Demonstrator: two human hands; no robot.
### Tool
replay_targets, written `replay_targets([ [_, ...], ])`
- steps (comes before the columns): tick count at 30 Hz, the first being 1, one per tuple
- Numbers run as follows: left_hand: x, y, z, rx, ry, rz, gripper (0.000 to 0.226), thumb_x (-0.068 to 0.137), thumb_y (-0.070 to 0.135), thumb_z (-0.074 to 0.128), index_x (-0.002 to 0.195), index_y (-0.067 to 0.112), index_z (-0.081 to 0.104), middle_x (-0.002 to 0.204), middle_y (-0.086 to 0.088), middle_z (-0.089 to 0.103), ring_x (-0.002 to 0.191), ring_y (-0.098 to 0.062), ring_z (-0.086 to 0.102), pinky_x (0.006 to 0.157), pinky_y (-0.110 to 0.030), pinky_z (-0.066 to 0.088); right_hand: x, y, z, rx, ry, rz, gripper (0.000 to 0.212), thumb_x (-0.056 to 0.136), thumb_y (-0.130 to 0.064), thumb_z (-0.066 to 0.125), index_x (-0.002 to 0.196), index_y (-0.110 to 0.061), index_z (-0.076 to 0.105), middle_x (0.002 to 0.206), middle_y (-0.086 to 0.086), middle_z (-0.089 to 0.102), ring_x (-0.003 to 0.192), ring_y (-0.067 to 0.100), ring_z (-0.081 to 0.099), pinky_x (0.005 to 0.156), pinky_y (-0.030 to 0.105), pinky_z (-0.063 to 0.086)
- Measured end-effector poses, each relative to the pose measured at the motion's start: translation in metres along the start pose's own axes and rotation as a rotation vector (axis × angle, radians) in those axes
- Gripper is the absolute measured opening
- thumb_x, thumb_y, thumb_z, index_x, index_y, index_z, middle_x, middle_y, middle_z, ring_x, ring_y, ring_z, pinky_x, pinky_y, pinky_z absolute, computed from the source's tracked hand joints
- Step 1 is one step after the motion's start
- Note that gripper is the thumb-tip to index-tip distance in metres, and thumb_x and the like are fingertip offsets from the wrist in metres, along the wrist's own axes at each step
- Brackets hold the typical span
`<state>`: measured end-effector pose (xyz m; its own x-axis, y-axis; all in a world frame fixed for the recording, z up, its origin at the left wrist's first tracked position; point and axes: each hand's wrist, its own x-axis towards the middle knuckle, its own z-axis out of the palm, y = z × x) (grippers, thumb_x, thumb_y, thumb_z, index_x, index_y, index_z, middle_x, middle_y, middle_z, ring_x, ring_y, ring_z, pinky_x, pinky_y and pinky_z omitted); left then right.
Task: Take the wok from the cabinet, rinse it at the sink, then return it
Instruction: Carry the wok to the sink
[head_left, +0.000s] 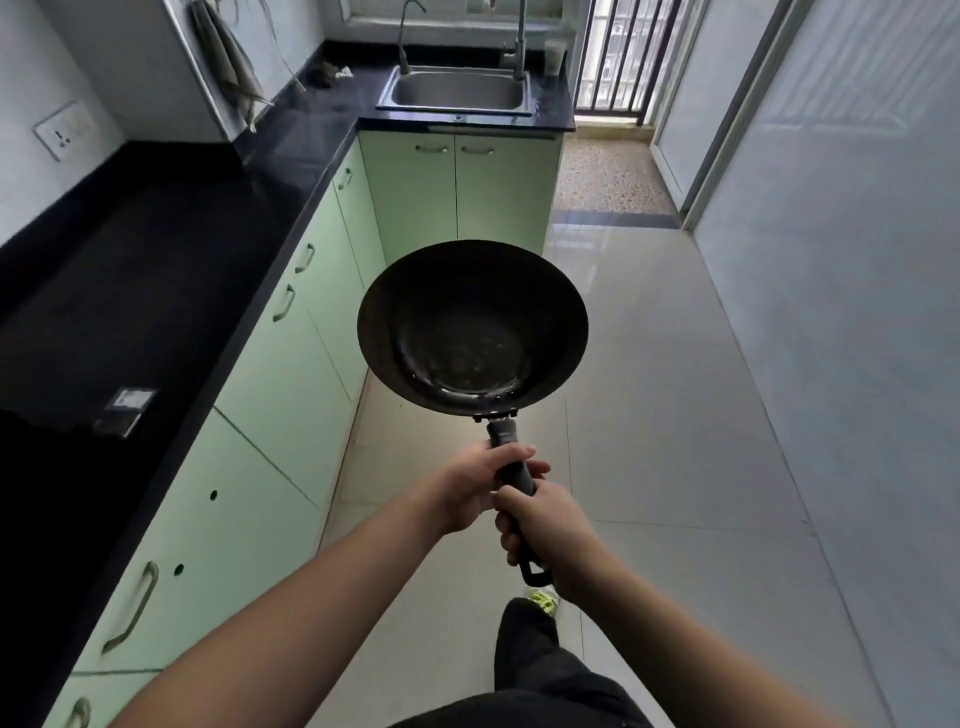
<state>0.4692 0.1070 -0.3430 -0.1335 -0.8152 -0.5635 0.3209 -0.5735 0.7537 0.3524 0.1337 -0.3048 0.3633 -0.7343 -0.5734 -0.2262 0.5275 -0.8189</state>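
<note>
Wok (471, 332): dark, rigid, likely front-heavy; held mid-air over floor, sink (457, 91) far ahead. Grip point: long handle (511, 462). Left hand (475, 493) fingers wrapped forward, right hand (545, 535) wrapped behind.

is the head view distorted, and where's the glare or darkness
Head view: wide-angle bend curves the cabinets and right wall; daylight glares off the floor tiles; the black counter falls into deep shadow lower left; the wok is sharp.
</note>
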Motion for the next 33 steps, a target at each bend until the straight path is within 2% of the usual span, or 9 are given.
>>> replay_targets([
  [3,0.042,0.033,0.0,-0.003,0.014,0.008,0.021,0.091,0.017,0.059,0.105,0.001,0.06,0.09,-0.006,0.071,0.087,-0.019,0.066,0.092,-0.038,0.049,0.043,-0.027,-0.021,0.019,-0.024,-0.008,0.006,0.09,-0.006,0.049,0.085,-0.008,0.053,0.059,0.002,0.049,0.041,0.01,0.047,0.042,0.023,0.043],
  [8,0.103,0.093,0.008,-0.085,0.04,0.004,0.013,0.093,0.014,0.056,0.102,0.005,0.06,0.102,-0.009,0.07,0.096,-0.017,0.066,0.08,-0.028,0.053,0.107,-0.08,-0.051,0.01,-0.075,-0.057,0.01,0.088,-0.003,0.049,0.079,-0.007,0.051,0.06,0.005,0.049,0.046,0.013,0.047,0.044,0.024,0.045],
  [12,0.142,0.138,0.008,-0.086,0.065,0.022,0.021,0.093,0.016,0.055,0.108,0.002,0.057,0.101,-0.01,0.069,0.096,-0.016,0.066,0.075,-0.025,0.054,0.15,-0.121,-0.071,-0.013,-0.139,-0.08,0.01,0.09,-0.003,0.05,0.08,-0.007,0.053,0.062,0.006,0.051,0.046,0.013,0.051,0.046,0.023,0.048],
  [15,0.167,0.166,0.001,-0.067,0.075,0.049,0.021,0.093,0.017,0.057,0.109,0.004,0.056,0.101,-0.01,0.069,0.099,-0.018,0.066,0.082,-0.029,0.053,0.179,-0.143,-0.082,-0.013,-0.172,-0.076,0.006,0.092,-0.007,0.054,0.093,-0.002,0.056,0.066,0.007,0.056,0.05,0.013,0.057,0.051,0.023,0.052],
  [18,0.191,0.191,-0.011,-0.072,0.085,0.069,0.017,0.093,0.016,0.057,0.107,0.006,0.055,0.1,-0.01,0.067,0.1,-0.021,0.064,0.089,-0.034,0.051,0.205,-0.162,-0.086,0.033,-0.196,-0.023,0.017,0.092,-0.015,0.061,0.102,-0.002,0.058,0.067,0.007,0.061,0.054,0.015,0.062,0.055,0.026,0.054],
  [20,0.21,0.209,-0.024,-0.083,0.096,0.089,0.019,0.093,0.013,0.056,0.109,0.003,0.053,0.099,-0.012,0.066,0.096,-0.022,0.065,0.09,-0.035,0.051,0.223,-0.173,-0.085,0.034,-0.236,0.032,0.019,0.092,-0.021,0.064,0.1,-0.005,0.058,0.067,0.006,0.063,0.055,0.015,0.063,0.056,0.027,0.055],
  [23,0.24,0.238,-0.048,-0.048,0.106,0.123,0.024,0.093,0.012,0.056,0.114,0.0,0.052,0.099,-0.015,0.067,0.094,-0.023,0.066,0.097,-0.039,0.048,0.256,-0.19,-0.076,-0.013,-0.224,0.025,0.017,0.092,-0.022,0.064,0.093,-0.008,0.054,0.059,0.002,0.059,0.046,0.013,0.054,0.045,0.023,0.046],
  [25,0.26,0.257,-0.066,-0.044,0.1,0.131,0.024,0.093,0.013,0.057,0.113,0.001,0.052,0.099,-0.015,0.068,0.092,-0.022,0.067,0.096,-0.038,0.049,0.283,-0.204,-0.066,-0.038,-0.172,-0.025,0.015,0.091,-0.019,0.062,0.09,-0.009,0.052,0.055,0.0,0.055,0.042,0.013,0.048,0.042,0.023,0.039],
  [33,0.332,0.343,-0.132,-0.024,0.104,0.132,0.034,0.093,0.018,0.058,0.12,-0.002,0.05,0.102,-0.018,0.069,0.092,-0.026,0.068,0.091,-0.035,0.053,0.384,-0.279,-0.028,-0.003,-0.086,-0.065,0.012,0.09,-0.014,0.061,0.087,-0.007,0.053,0.052,0.0,0.053,0.041,0.012,0.043,0.041,0.023,0.035],
])
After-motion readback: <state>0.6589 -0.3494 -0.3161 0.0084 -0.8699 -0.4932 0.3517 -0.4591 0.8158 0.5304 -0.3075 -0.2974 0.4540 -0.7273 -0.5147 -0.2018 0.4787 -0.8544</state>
